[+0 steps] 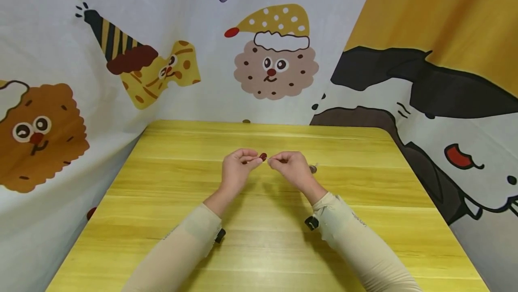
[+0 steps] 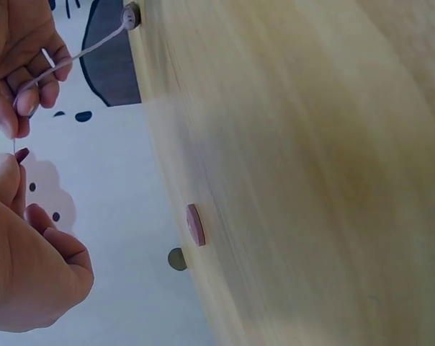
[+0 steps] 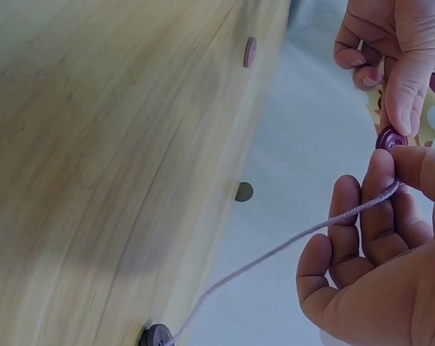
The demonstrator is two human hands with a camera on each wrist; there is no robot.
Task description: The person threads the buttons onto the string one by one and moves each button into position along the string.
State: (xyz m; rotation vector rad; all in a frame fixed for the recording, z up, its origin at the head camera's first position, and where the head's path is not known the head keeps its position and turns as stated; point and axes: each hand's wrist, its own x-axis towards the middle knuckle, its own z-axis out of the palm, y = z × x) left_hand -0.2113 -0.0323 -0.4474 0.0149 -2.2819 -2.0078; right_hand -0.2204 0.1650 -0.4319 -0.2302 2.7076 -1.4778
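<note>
Both hands meet above the middle of the yellow table. My left hand pinches a small dark red button between thumb and forefinger. In the right wrist view this button shows purple-red, right at my right hand's fingertips. My right hand pinches the end of a pale string, which runs across its fingers down to a dark button lying on the table. That button sits just behind my right hand. The string tip is level with the held button.
A flat pink button lies loose on the table beyond the hands, also visible as the pink button in the right wrist view. Cartoon-printed cloth walls the table on the left, back and right.
</note>
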